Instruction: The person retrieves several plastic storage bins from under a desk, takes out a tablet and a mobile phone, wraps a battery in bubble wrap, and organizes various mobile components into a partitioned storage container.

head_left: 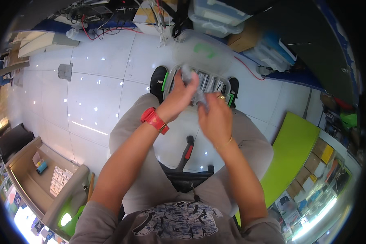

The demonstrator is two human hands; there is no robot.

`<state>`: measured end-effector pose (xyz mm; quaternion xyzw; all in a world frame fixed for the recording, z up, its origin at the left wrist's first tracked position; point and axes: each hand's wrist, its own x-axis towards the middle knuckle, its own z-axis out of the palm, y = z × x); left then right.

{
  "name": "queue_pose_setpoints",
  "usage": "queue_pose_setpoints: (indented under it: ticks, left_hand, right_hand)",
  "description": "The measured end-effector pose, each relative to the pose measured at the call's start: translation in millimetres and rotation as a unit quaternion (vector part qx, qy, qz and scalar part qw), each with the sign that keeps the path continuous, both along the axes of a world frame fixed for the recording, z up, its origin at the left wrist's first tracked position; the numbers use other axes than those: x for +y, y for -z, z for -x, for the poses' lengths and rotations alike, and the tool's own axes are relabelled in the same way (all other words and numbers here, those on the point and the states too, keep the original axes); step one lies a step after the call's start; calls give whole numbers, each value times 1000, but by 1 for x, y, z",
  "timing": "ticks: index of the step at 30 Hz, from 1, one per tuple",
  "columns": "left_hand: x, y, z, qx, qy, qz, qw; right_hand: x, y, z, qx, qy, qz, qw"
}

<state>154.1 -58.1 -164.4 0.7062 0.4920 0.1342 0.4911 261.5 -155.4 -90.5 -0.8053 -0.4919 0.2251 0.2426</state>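
Observation:
Between my knees on the tiled floor stands a clear plastic storage box (168, 82) with green side latches, holding a row of several thin, upright packets (212, 83). Its translucent lid (198, 48), bearing a green mark, lies beyond it. My left hand (181, 94), with a red watch on the wrist, grips the upper end of a blurred greyish clear plastic packet (187, 73) above the box. My right hand (215, 117), wearing a gold ring, is at the lower right end of the plastic, its fingertips blurred; its grip is hard to make out.
My shoes (158, 81) flank the box. Hanging cables (161, 30), stacked plastic bins (216, 23) and a cardboard box (244, 39) stand beyond. A red cable (250, 68) lies on the floor at right. A chair leg (186, 154) shows between my thighs; a green-topped display counter (292, 152) is at right.

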Motion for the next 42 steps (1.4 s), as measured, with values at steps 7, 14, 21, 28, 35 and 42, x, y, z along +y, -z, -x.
queue_pose_setpoints:
  ticks: [7, 14, 21, 28, 35, 42]
  left_hand:
    - [36, -62, -21, -535, -56, 557, 633]
    - [45, -72, -18, -545, -30, 560, 623]
    - [45, -71, -24, -537, -26, 568, 624]
    - [49, -69, -24, -543, -3, 572, 615]
    - [66, -61, -21, -492, -125, 575, 642]
    - [58, -50, -23, -548, -126, 571, 598]
  right_hand:
    - [-34, -43, 13, 35, -61, -225, 972]
    - [-36, -11, -19, 415, 137, -101, 894]
    - [-30, -18, -16, 559, 123, -63, 817]
    - [-31, -6, -18, 543, 134, -63, 826]
    - [-23, -2, -50, 505, 266, -145, 808]
    - [-16, -1, -67, 555, 312, -234, 735]
